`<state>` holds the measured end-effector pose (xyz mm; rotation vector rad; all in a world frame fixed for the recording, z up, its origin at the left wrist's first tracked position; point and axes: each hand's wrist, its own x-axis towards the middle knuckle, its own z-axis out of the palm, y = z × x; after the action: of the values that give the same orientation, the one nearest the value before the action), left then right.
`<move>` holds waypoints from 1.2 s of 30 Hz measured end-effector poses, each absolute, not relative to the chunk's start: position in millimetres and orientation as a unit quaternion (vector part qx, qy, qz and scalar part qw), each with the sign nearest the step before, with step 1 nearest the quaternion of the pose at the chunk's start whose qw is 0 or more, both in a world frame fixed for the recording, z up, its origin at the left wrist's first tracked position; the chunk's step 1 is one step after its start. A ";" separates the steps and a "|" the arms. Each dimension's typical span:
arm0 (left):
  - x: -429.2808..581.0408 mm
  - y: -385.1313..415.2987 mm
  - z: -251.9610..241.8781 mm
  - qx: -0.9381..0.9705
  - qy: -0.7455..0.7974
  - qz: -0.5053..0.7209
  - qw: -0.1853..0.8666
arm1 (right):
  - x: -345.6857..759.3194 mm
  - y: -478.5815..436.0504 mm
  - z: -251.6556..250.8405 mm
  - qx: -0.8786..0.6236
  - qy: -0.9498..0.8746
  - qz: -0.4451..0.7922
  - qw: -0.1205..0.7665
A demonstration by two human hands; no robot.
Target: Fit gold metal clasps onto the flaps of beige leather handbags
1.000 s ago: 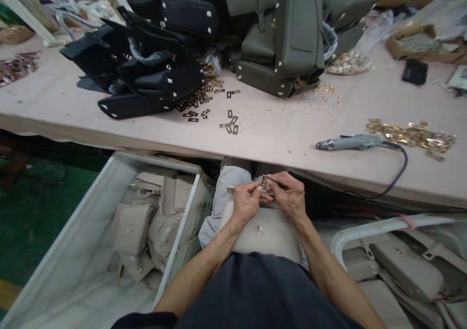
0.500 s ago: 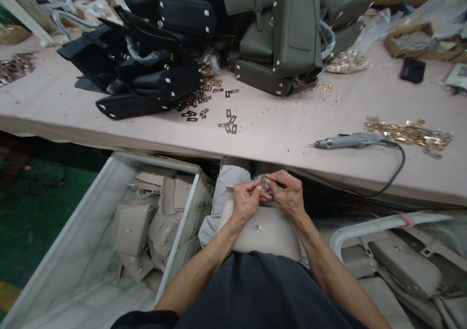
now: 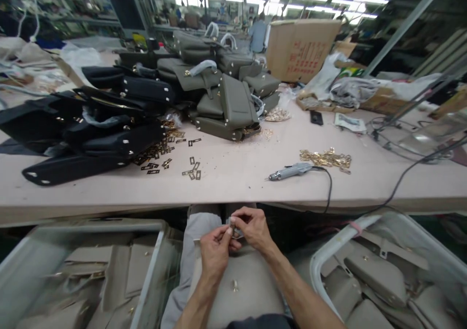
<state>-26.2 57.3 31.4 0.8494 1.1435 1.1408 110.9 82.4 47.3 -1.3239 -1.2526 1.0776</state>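
Note:
My left hand [image 3: 216, 246] and my right hand [image 3: 253, 227] meet above a light beige bag [image 3: 251, 280] lying on my lap. Between their fingertips they pinch a small metal plate [image 3: 232, 226], partly covered by the fingers. A gold clasp shows on the bag's front. On the table beyond, a grey electric screwdriver [image 3: 290, 171] lies beside a pile of gold fittings [image 3: 326, 158]. Dark rectangular plates [image 3: 192, 171] are scattered further left.
Black bags [image 3: 98, 139] and olive bags [image 3: 233, 105] are heaped on the table [image 3: 226, 188]. Crates of beige bags stand at left [image 3: 155, 251] and right [image 3: 317, 275]. A cardboard box [image 3: 302, 52] stands behind; a person [image 3: 258, 35] is far off.
The view has tilted up and swung right, bringing the far room into sight. Both hands still hold the small plate, with my right hand's fingers now over its top.

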 end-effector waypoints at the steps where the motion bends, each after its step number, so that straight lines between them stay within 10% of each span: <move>1: -25.9 57.4 31.1 0.369 0.499 0.495 0.608 | 111.1 81.6 48.9 -0.546 -0.519 0.446 0.484; 10: -26.7 51.7 21.1 0.382 0.509 0.506 0.582 | 227.3 133.3 90.7 -0.806 -0.379 0.000 0.456; 16: -23.4 55.2 26.6 0.376 0.514 0.500 0.587 | 272.8 188.5 102.3 -0.908 -0.258 0.022 0.331; 23: -23.3 54.3 31.8 0.376 0.527 0.491 0.583 | 274.9 200.5 90.0 -0.706 -0.087 0.207 0.672; 36: -24.7 55.7 31.7 0.385 0.534 0.505 0.559 | 337.6 241.7 98.2 -0.413 -0.074 0.310 0.853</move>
<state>-24.7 55.7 31.7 0.9075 1.2594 1.1898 337.6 241.7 98.2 -0.8694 -0.1556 0.6528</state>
